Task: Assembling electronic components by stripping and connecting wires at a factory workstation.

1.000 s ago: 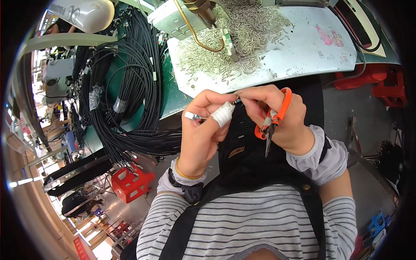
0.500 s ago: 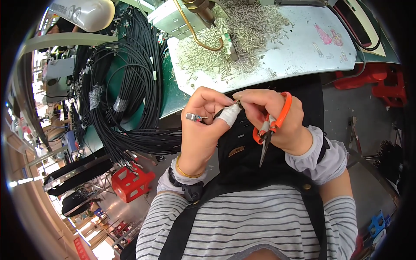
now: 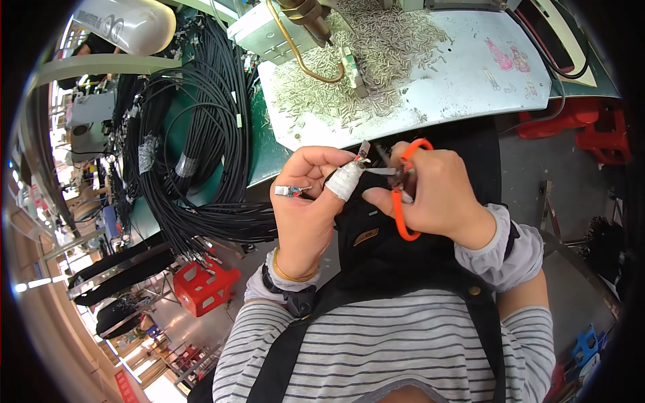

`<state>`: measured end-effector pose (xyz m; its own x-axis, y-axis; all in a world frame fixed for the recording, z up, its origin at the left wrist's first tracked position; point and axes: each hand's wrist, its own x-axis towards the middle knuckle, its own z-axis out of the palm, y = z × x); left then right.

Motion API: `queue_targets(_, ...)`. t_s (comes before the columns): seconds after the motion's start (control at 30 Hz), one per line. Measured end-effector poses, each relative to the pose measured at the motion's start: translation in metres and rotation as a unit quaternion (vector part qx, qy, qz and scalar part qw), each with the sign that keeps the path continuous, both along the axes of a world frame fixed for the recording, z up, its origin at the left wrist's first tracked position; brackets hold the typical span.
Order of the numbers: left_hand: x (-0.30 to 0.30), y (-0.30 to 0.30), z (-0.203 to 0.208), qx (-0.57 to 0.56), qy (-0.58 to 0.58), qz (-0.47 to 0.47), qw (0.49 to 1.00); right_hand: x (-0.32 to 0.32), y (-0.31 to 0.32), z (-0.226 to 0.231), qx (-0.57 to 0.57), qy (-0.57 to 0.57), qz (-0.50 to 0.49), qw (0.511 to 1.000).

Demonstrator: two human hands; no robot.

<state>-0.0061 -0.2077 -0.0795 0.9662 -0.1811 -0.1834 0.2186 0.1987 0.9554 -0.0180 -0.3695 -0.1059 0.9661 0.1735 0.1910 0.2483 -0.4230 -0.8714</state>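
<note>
My left hand (image 3: 304,208) pinches a cable end between its fingertips and its thumb, which is wrapped in white tape (image 3: 345,181). From that pinch a small metal connector (image 3: 364,149) with fine coloured wires sticks up. A second small connector (image 3: 287,191) pokes out between the thumb and fingers on the hand's left side. Scissors with orange handles (image 3: 403,220) are held in my right hand (image 3: 447,191), fingers and thumb through the loops. Their blades are spread and point left at the wires beside the pinch; one blade is blurred.
A white board (image 3: 470,74) ahead carries a heap of small metal pieces (image 3: 383,60) beneath a machine head (image 3: 306,17). Coiled black cables (image 3: 208,134) lie on the green table at left. Red stools (image 3: 205,282) stand on the floor.
My right hand has let go of the wires and turned the scissors from pointing down to pointing left, blades spread. The connector now stands up from my left hand, which has shifted slightly.
</note>
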Motion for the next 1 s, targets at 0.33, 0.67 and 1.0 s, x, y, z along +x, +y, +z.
queue_targets(0.33,0.032,0.005,0.0,0.097,0.053,-0.056,0.992,0.003,0.003,-0.01,0.087,0.244,0.054,0.964)
queue_targets(0.67,0.108,0.003,-0.018,-0.116,0.19,-0.112,0.968,0.078,0.003,0.0,0.285,0.164,-0.117,0.937)
queue_targets(1.0,0.118,0.005,-0.014,-0.075,0.17,-0.132,0.974,0.093,0.002,-0.004,0.256,0.199,-0.075,0.943)
